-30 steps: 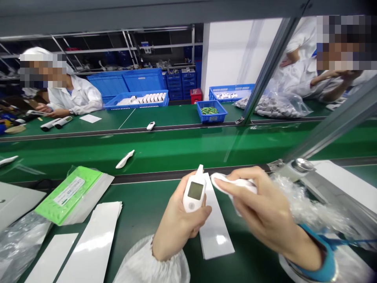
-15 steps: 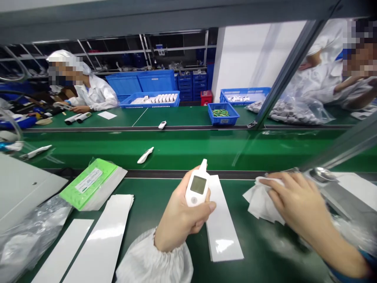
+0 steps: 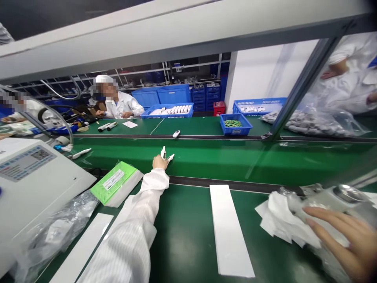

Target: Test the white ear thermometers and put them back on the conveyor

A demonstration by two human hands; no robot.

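Green surface (image 3: 182, 239) meets a green channel (image 3: 206, 157) along its far edge; blue bins (image 3: 173, 94) and racks (image 3: 203, 65) fill the room behind. Over the channel, the left hand (image 3: 160, 162) closes its fingers around a white ear thermometer (image 3: 163, 152), just beside a second thermometer (image 3: 171, 158). Right of the surface's middle, the right hand (image 3: 349, 239) spreads its fingers, holding nothing, near crumpled white wipes (image 3: 282, 220). The left sleeve (image 3: 138, 220) partly covers white strips (image 3: 85, 243).

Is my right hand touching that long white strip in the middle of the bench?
Apart. The head view shows bare green bench between the long white strip and the right hand, well off to the right.
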